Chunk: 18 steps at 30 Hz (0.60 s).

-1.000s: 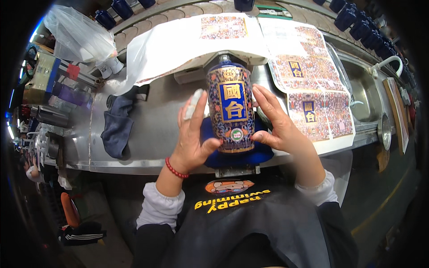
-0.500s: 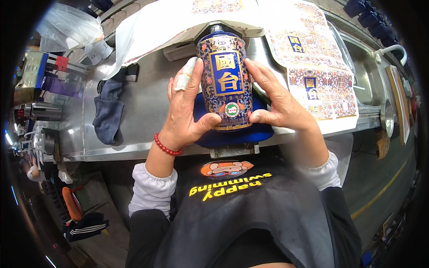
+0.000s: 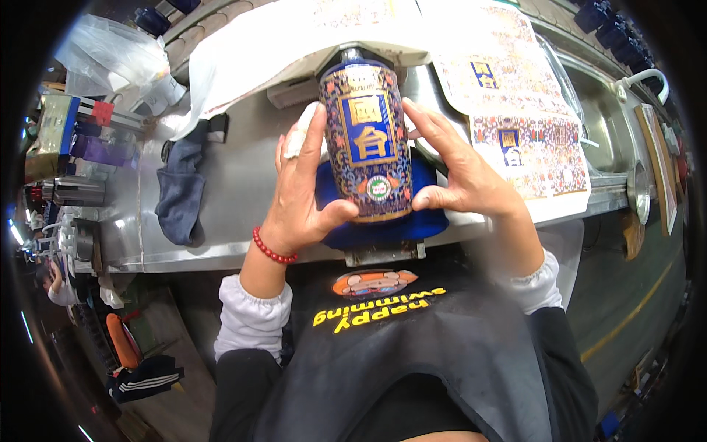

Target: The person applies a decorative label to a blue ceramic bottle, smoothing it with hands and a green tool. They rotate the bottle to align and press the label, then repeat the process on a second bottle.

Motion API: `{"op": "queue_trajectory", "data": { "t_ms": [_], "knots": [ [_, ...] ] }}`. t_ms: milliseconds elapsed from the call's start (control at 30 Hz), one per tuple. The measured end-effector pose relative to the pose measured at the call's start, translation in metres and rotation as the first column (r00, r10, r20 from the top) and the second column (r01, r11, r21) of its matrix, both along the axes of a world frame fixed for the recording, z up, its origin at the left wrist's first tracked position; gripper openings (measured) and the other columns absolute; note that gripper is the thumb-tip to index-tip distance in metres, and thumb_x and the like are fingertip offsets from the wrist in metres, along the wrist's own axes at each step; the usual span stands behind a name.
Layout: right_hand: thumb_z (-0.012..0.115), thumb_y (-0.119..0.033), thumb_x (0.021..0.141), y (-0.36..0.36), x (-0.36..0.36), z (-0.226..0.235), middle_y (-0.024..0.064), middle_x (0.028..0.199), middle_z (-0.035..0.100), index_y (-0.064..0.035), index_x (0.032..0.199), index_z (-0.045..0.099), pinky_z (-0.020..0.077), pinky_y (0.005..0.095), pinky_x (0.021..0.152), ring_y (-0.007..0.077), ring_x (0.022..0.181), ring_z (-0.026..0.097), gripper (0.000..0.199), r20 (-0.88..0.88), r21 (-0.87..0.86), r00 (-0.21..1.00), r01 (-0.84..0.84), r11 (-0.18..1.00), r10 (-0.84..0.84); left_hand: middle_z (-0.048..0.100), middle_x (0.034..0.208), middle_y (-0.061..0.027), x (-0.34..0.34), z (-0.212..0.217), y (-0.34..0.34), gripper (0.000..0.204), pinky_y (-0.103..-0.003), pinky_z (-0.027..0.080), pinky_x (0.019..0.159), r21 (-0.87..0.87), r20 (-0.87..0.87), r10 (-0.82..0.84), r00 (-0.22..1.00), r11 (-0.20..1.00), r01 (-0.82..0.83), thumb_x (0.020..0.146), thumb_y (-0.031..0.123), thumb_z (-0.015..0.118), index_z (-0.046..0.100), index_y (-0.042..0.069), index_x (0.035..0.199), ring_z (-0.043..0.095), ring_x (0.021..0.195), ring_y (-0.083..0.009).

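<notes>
A dark blue bottle (image 3: 372,173) covered in an ornate floral and gold print lies tilted in front of me, its neck pointing away. A blue padded support (image 3: 431,195) is beneath it. My left hand (image 3: 298,180) grips the bottle's left side, thumb near the base and fingers along the wall. A white wrapping (image 3: 296,140) covers one of its fingers, and a red bead bracelet circles the wrist. On the opposite side my right hand (image 3: 460,169) presses fingertips near the shoulder and its thumb by the base.
Printed decal sheets (image 3: 526,158) lie on the right of the steel table (image 3: 236,191), with white paper (image 3: 243,62) behind the bottle. A dark blue cloth (image 3: 180,195) rests at left. A sink (image 3: 596,110) stands at far right; a plastic bag (image 3: 110,55) at far left.
The bottle has shifted and tilted slightly left between my hands, and its print is a little blurred. Both hands keep nearly the same positions around it.
</notes>
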State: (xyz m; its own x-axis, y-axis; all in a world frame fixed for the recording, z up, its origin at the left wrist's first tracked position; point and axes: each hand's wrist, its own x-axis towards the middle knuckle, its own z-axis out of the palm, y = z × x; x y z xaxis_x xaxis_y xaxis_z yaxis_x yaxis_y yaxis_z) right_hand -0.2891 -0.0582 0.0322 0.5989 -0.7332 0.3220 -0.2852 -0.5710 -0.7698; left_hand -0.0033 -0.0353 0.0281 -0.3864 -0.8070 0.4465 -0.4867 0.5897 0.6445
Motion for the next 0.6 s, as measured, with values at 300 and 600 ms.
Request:
{"op": "queue_trajectory", "data": {
  "t_ms": [300,600],
  "knots": [
    [0.073,-0.064,0.083,-0.015,0.011,0.012,0.0252,0.161,0.025,-0.0080,0.163,0.018,0.0246,0.0486,0.122,0.0405,0.151,0.026,0.112,-0.019,0.117,0.999,0.038,0.992,-0.036,0.039,0.155,-0.0261,-0.006,0.018,-0.021,0.109,-0.055,0.017,0.117,0.013,0.060,0.044,0.997,0.999,-0.045,0.089,0.077,0.052,0.029,-0.005,0.157,0.034,0.145,-0.0422],
    [0.084,-0.044,0.078,-0.022,0.011,0.012,0.0230,0.160,0.027,-0.0087,0.162,0.023,0.0307,0.0451,0.120,0.0402,0.148,0.031,0.109,0.026,0.108,1.000,0.001,0.994,-0.004,0.043,0.151,-0.0255,-0.007,0.016,-0.024,0.110,-0.053,0.020,0.117,0.015,0.008,0.034,0.999,0.999,-0.034,0.089,0.077,0.053,0.029,-0.007,0.155,0.036,0.141,-0.0412]
  ]
}}
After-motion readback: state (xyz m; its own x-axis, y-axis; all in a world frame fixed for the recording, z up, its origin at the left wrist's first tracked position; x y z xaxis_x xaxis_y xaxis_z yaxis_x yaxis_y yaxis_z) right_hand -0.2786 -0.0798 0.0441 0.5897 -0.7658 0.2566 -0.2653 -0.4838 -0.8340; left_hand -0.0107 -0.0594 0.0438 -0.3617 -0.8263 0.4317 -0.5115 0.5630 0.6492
